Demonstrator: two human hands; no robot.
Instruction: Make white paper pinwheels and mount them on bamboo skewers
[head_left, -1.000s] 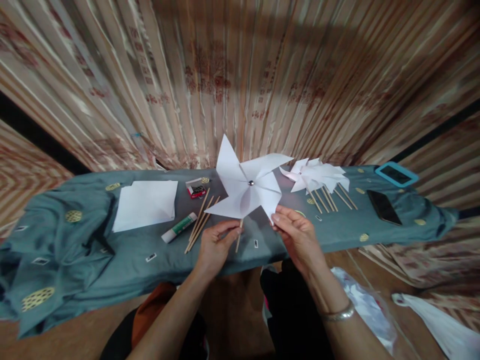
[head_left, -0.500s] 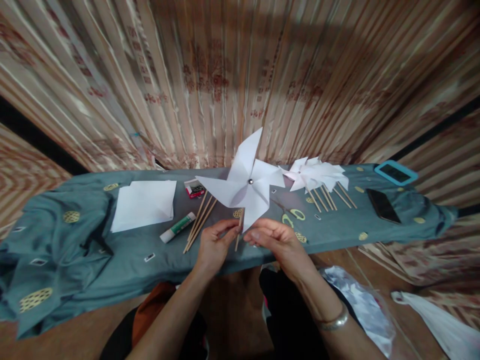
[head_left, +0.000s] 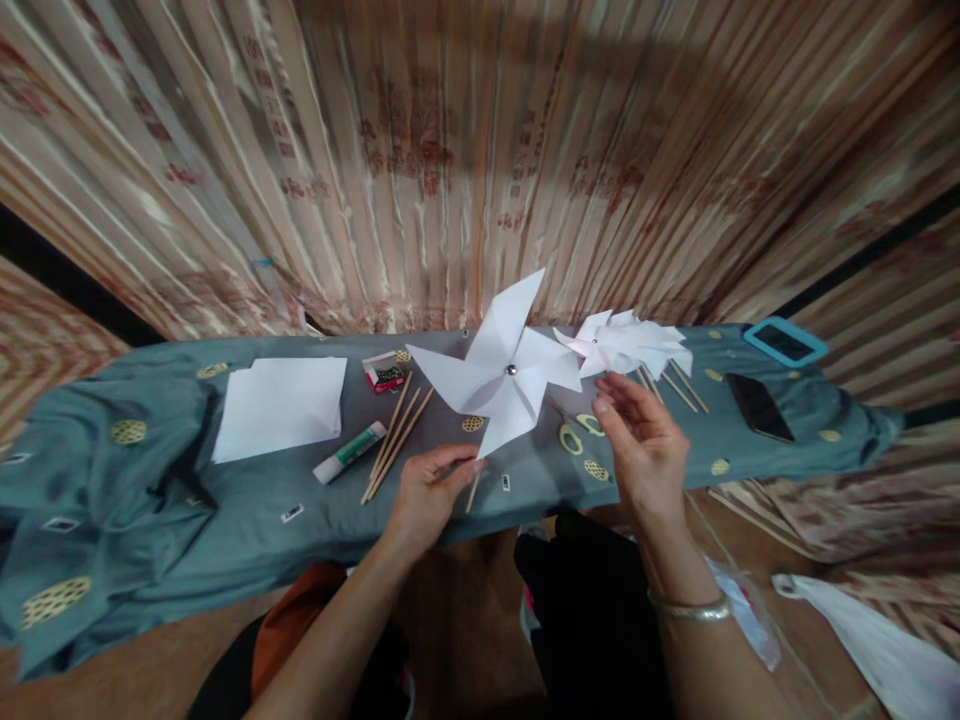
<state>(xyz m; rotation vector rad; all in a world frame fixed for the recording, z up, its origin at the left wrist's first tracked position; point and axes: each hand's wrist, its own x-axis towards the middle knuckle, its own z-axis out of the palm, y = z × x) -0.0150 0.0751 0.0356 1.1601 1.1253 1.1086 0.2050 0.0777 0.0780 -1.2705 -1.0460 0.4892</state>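
Observation:
My left hand (head_left: 435, 495) pinches the wooden stick of a white paper pinwheel (head_left: 495, 393) between thumb and fingers. A shiny round pin head sits at the pinwheel's centre, and its blades point up and out above the table. To the right of the blades, my right hand (head_left: 646, 445) is raised with its fingers loosely bent and apart, holding nothing that I can see. Behind it lie several finished white pinwheels (head_left: 626, 345) in an overlapping row, their sticks toward me. Scissors (head_left: 571, 438) with pale green handles rest between my hands.
On the grey-green cloth (head_left: 255, 530) at the left lie white paper sheets (head_left: 281, 405), a glue stick (head_left: 349, 453), several loose sticks (head_left: 397, 440) and a small red box (head_left: 385, 373) of pins. A dark phone (head_left: 759, 407) and a blue-framed device (head_left: 786, 342) lie at the right.
My right hand has left the pinwheel's stick area and moved up and right, its fingers loosening. The pinwheel has shifted slightly right and turned a little, still in my left hand.

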